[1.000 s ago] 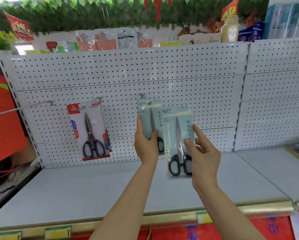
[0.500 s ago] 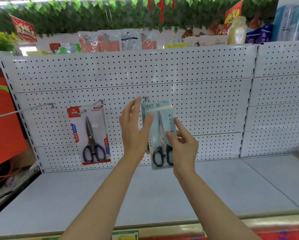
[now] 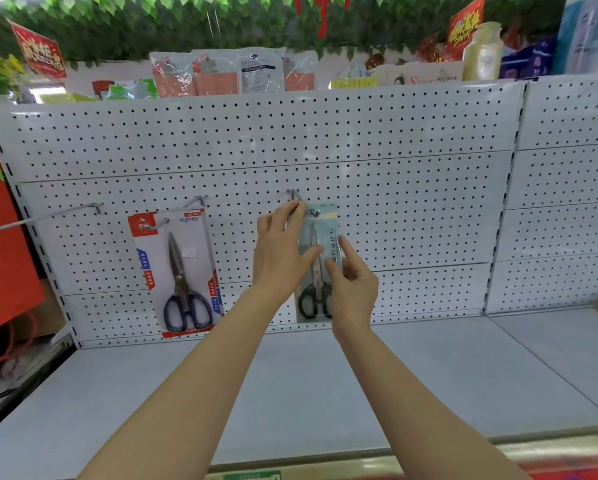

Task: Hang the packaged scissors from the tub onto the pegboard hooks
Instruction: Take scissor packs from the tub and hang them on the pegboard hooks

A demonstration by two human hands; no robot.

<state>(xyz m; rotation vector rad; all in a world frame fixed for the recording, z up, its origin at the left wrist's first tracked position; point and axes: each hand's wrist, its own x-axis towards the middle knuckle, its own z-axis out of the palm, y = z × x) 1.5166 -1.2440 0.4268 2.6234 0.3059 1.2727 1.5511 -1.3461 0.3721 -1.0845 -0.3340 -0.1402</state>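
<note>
A light blue scissors pack [image 3: 325,233] with black-handled scissors is up against the white pegboard [image 3: 412,202], its top at a short hook [image 3: 293,194]. My right hand [image 3: 354,285] pinches the pack's lower middle from the front. My left hand [image 3: 280,251] has its thumb across the pack's front and its fingers up at the pack's top left corner, touching the hook's tip. Whether another pack hangs behind it is hidden. To the left a red and white scissors pack [image 3: 176,271] hangs on its own hook [image 3: 200,199]. The tub is out of view.
A long bare hook [image 3: 48,216] sticks out at the far left. Below the pegboard lies a grey shelf [image 3: 325,382]. A second pegboard panel [image 3: 567,202] stands to the right, an orange box [image 3: 3,244] to the left, and goods line the top.
My right hand has carried the blue pack up and left onto the middle hook. My left hand let go of the hanging pack, opened, then reached up to the hook's tip.
</note>
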